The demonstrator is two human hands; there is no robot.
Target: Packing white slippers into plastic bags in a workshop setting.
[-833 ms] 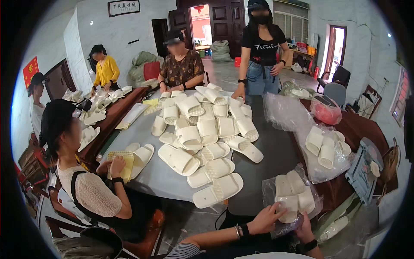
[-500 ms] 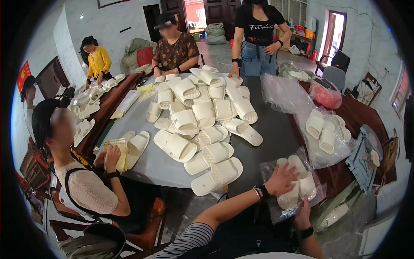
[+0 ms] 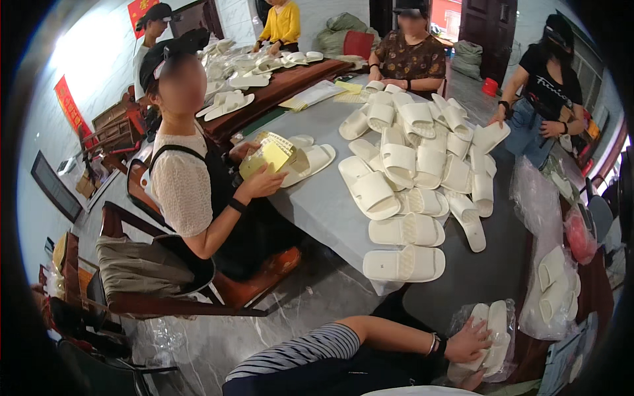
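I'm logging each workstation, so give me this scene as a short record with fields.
Left hand: the left hand lies on the bagged slippers, palm down
Right hand: the right hand is at their near end, partly hidden
Table: a slipper pile on the grey cover
Seated co-worker: the co-worker at left holds yellow sheets
Far right: more slippers in clear plastic

Left sleeve (image 3: 297, 353): dark-and-pale stripes | bracelet (image 3: 433, 344): thin, pale | wristband (image 3: 441, 346): black | garment (image 3: 356, 378): dark
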